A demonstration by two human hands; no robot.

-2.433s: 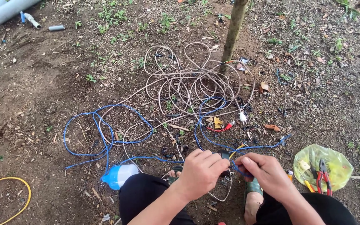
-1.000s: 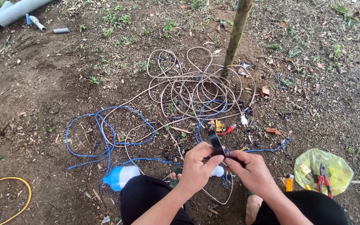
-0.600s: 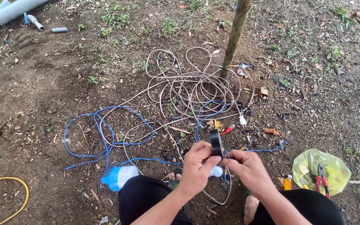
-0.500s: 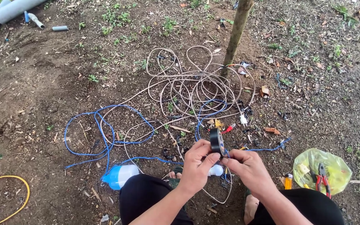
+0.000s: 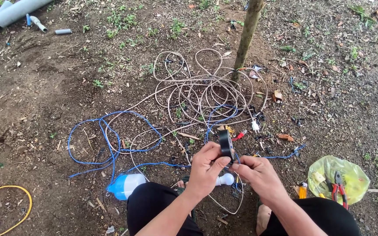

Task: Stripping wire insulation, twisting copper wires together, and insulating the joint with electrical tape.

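Observation:
My left hand holds a black roll of tape upright between thumb and fingers. My right hand sits just right of it, fingers pinched at the roll's lower edge, on the tape end or a thin wire; I cannot tell which. Under the hands lies a white bulb. A blue cable loops over the dirt to the left and runs toward my hands. A tangle of beige cable lies beyond, ending in a white plug.
A thin tree trunk rises behind the beige tangle. A yellow plastic bag with red pliers lies at right. A blue-and-white bottle rests by my left knee. Grey pipes at top left, yellow hose at bottom left.
The hands rose slightly and drew together over the tape roll; the roll turned upright in my left hand, and my right fingers moved to its lower edge.

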